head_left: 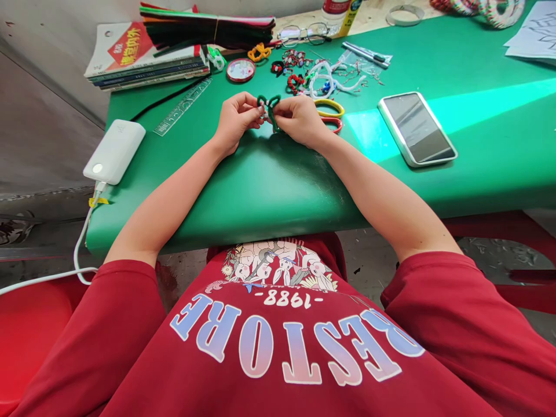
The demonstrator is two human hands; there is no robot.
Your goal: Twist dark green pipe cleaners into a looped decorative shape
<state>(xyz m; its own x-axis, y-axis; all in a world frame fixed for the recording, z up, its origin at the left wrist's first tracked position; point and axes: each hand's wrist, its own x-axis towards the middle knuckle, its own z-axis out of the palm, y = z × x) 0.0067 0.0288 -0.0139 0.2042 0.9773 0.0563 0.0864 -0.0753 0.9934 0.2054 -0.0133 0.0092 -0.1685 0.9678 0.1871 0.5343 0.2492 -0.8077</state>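
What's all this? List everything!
Fuzzy loops: one piece, green, centre.
Scissor handles: two, yellow and red, centre.
Trinkets: many, mixed, far centre.
Tin: one, red, far centre.
Bow: one, orange, far centre.
Ruler: one, clear, left.
Books: several, mixed, far left.
Bundle: one, mostly black, over books.
Glasses: one, clear, far centre.
Bottle: one, clear, far edge.
Tube: one, yellow, far edge.
Pens: unclear, black and pale, far.
Phone: one, white, right.
Hoop: one, whitish, far right.
Coils: several, mixed, far right.
Papers: several, white, far right.
Power bank: one, white, left.
Cables: two, white and black, left.
Table: one, green, middle.
Seats: unclear, red, both sides.
Shirt: one, red, near.
Left grip: one, bare, on loops.
Right grip: one, bare, on loops.
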